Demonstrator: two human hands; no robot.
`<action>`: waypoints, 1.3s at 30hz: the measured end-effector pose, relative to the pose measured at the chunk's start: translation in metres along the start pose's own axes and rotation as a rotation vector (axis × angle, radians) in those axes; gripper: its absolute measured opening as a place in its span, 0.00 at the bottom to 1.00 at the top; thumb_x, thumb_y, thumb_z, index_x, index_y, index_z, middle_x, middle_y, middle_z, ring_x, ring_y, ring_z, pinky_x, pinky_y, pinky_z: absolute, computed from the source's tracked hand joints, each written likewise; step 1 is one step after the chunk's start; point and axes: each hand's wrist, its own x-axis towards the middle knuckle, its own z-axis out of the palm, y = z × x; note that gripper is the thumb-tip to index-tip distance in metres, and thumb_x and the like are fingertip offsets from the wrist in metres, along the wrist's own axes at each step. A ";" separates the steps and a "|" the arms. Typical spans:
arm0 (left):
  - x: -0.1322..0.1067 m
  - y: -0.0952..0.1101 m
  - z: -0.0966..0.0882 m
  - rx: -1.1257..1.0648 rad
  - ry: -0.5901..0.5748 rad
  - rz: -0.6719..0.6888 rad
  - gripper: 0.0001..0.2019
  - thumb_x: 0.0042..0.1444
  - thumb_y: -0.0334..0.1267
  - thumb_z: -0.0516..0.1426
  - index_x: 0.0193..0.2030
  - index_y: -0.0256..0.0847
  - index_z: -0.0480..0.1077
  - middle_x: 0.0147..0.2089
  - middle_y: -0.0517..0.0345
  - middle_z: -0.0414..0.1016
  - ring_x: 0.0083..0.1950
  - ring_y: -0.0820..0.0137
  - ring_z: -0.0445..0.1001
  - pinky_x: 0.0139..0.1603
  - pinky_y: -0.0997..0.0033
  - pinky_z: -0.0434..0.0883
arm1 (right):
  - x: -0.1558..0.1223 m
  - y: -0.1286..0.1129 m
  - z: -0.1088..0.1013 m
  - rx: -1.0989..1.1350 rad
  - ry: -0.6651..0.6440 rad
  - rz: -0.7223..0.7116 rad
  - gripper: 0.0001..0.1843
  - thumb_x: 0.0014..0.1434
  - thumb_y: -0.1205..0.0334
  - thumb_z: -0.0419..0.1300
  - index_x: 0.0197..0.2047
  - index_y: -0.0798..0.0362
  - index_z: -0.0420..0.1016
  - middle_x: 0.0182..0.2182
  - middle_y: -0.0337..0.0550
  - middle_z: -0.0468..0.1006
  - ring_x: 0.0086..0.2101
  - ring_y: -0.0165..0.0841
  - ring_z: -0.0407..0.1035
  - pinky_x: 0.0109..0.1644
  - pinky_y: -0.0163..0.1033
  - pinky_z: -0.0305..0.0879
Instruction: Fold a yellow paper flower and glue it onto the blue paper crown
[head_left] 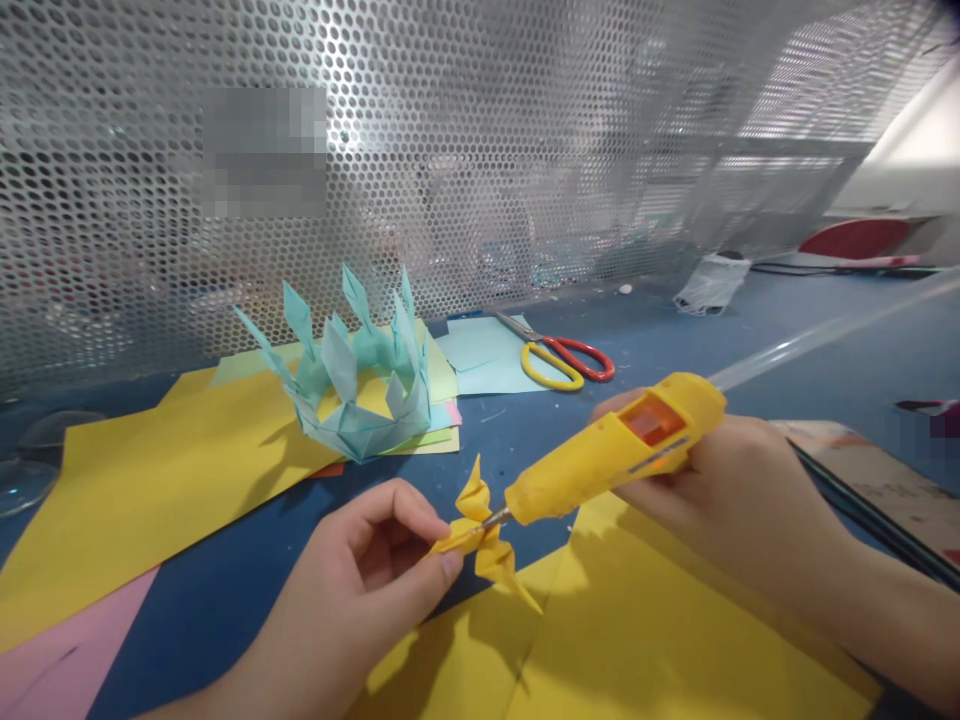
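Note:
Between thumb and forefinger, my left hand [382, 570] pinches a folded yellow paper piece [495, 558] with curled, pointed arms. My right hand [735, 490] is wrapped round a yellow hot glue gun [600, 455]; its handle is mostly hidden behind the hand. The metal nozzle points down to the left and meets the middle of the folded piece, or sits just above it. A clear glue stick [810, 340] sticks out of the gun's back end. Beyond my left hand stands a light-blue folded paper crown [364, 425] with upright points.
Scissors [559, 362] with red and yellow handles lie on a pale blue sheet [480, 360]. Yellow paper [157, 480] spreads at left, more yellow paper [660, 630] in front, pink paper [82, 650] at lower left. A perforated metal screen [450, 150] rises behind the blue table [637, 330].

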 end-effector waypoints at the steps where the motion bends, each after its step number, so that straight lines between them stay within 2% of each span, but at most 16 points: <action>1: 0.000 0.000 0.000 -0.003 0.002 -0.003 0.10 0.49 0.32 0.71 0.29 0.44 0.72 0.29 0.68 0.73 0.32 0.77 0.72 0.33 0.86 0.70 | 0.001 0.000 0.000 -0.002 -0.005 -0.003 0.14 0.51 0.64 0.50 0.16 0.47 0.64 0.20 0.50 0.83 0.14 0.40 0.75 0.15 0.37 0.65; 4: 0.000 0.001 0.000 -0.015 -0.002 -0.008 0.10 0.49 0.33 0.71 0.29 0.44 0.73 0.30 0.68 0.75 0.33 0.77 0.73 0.33 0.86 0.70 | 0.003 -0.001 -0.002 -0.008 -0.012 -0.006 0.13 0.50 0.64 0.50 0.16 0.47 0.63 0.15 0.44 0.78 0.12 0.37 0.72 0.16 0.36 0.64; 7: 0.001 0.002 0.001 -0.034 -0.003 -0.009 0.10 0.49 0.33 0.71 0.29 0.43 0.73 0.30 0.68 0.75 0.33 0.78 0.74 0.33 0.87 0.69 | 0.005 -0.001 -0.003 -0.010 0.004 -0.016 0.12 0.49 0.64 0.50 0.16 0.46 0.58 0.11 0.38 0.70 0.10 0.33 0.66 0.14 0.33 0.58; 13: 0.003 0.002 0.002 -0.074 -0.003 -0.006 0.10 0.48 0.31 0.71 0.27 0.43 0.73 0.29 0.69 0.75 0.31 0.80 0.74 0.31 0.89 0.68 | 0.005 0.003 0.000 -0.018 0.033 -0.028 0.15 0.50 0.65 0.51 0.19 0.44 0.47 0.10 0.30 0.61 0.09 0.26 0.53 0.13 0.31 0.45; 15: 0.002 0.002 0.002 -0.086 -0.009 -0.007 0.10 0.47 0.31 0.71 0.27 0.43 0.74 0.28 0.70 0.75 0.31 0.80 0.74 0.31 0.89 0.67 | 0.005 0.004 0.001 -0.019 0.028 -0.031 0.16 0.50 0.66 0.51 0.20 0.44 0.45 0.10 0.30 0.61 0.10 0.26 0.53 0.14 0.30 0.45; 20: 0.002 0.003 0.002 -0.114 -0.006 -0.005 0.11 0.47 0.30 0.71 0.26 0.43 0.73 0.28 0.70 0.76 0.31 0.80 0.74 0.31 0.89 0.67 | 0.007 0.003 -0.001 -0.005 0.022 -0.028 0.13 0.47 0.65 0.50 0.20 0.44 0.47 0.10 0.35 0.66 0.10 0.29 0.59 0.14 0.31 0.50; 27: 0.002 0.003 0.003 -0.118 0.006 -0.029 0.11 0.47 0.30 0.71 0.27 0.43 0.74 0.28 0.70 0.77 0.32 0.79 0.76 0.33 0.88 0.69 | 0.007 0.002 -0.004 -0.005 0.021 -0.044 0.12 0.47 0.65 0.50 0.22 0.44 0.47 0.11 0.30 0.54 0.11 0.29 0.50 0.15 0.34 0.43; 31: 0.002 0.004 0.003 -0.116 0.013 -0.022 0.11 0.47 0.30 0.71 0.27 0.43 0.73 0.28 0.70 0.76 0.31 0.80 0.75 0.32 0.88 0.69 | 0.008 0.002 -0.005 0.009 0.020 -0.026 0.13 0.47 0.64 0.50 0.22 0.44 0.45 0.12 0.30 0.51 0.12 0.29 0.46 0.16 0.35 0.40; 36: 0.005 0.004 0.003 -0.104 0.015 -0.015 0.11 0.47 0.30 0.71 0.26 0.43 0.73 0.28 0.70 0.76 0.32 0.80 0.75 0.32 0.88 0.68 | 0.009 0.005 -0.001 0.057 0.024 0.061 0.07 0.49 0.61 0.52 0.20 0.45 0.59 0.13 0.34 0.64 0.13 0.33 0.60 0.18 0.35 0.46; 39: 0.005 0.004 0.005 -0.094 0.021 -0.018 0.11 0.46 0.31 0.72 0.27 0.43 0.73 0.28 0.70 0.75 0.32 0.79 0.75 0.32 0.87 0.68 | 0.008 0.005 -0.003 0.082 0.026 0.160 0.10 0.50 0.57 0.53 0.19 0.44 0.60 0.11 0.34 0.62 0.12 0.33 0.58 0.16 0.36 0.47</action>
